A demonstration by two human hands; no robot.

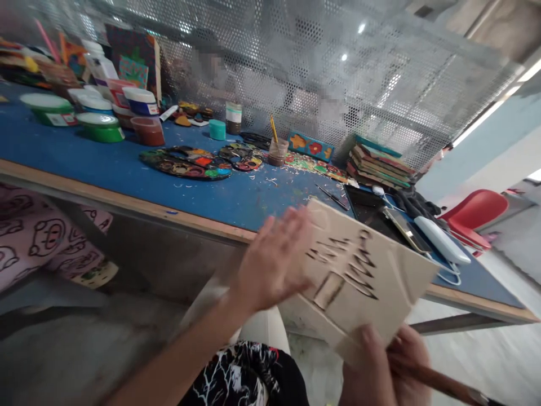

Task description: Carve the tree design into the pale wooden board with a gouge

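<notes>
My right hand (pixel 380 366) grips a pale carved board (pixel 393 276) at its near corner, thumb on the face and fingers behind. The same hand also holds a tool with a brown wooden handle (pixel 439 378), pointing to the lower right; its working end is hidden. The board is tilted above my lap, with dark grooved wavy strokes and a rectangle cut into it. My left hand (pixel 273 259), slightly blurred, is open and flat, fingers stretched, at the board's left edge. Whether its palm touches the face I cannot tell.
On the blue table (pixel 177 194) lie paint palettes (pixel 186 163), paint tubs (pixel 101 127), a brush cup (pixel 278 152), shavings, a thin dark tool (pixel 332 197) and stacked boards (pixel 376 166). A phone (pixel 408 228) and white device (pixel 442 239) with cable lie right. A red chair (pixel 477 211) stands beyond.
</notes>
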